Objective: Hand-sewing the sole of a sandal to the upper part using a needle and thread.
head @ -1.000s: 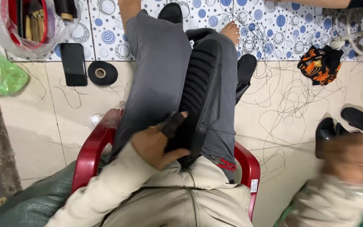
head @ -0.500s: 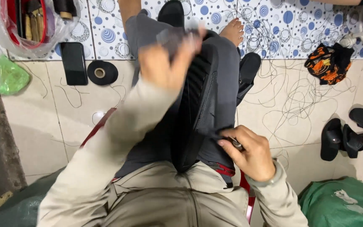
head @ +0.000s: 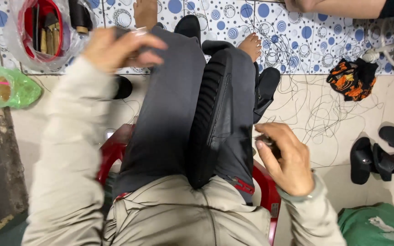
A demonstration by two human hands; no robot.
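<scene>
Overhead, left hand (head: 121,48) raised, fingers curled.

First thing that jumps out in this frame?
The black ribbed shoe lying along the person's lap, over grey trousers, at centre. The left hand is raised and blurred at upper left, while the right hand pinches a small dark item beside the shoe. Loose black thread sprawls across the floor at right.

Thread-strewn tiled floor (head: 324,114), red chair (head: 265,187)
</scene>
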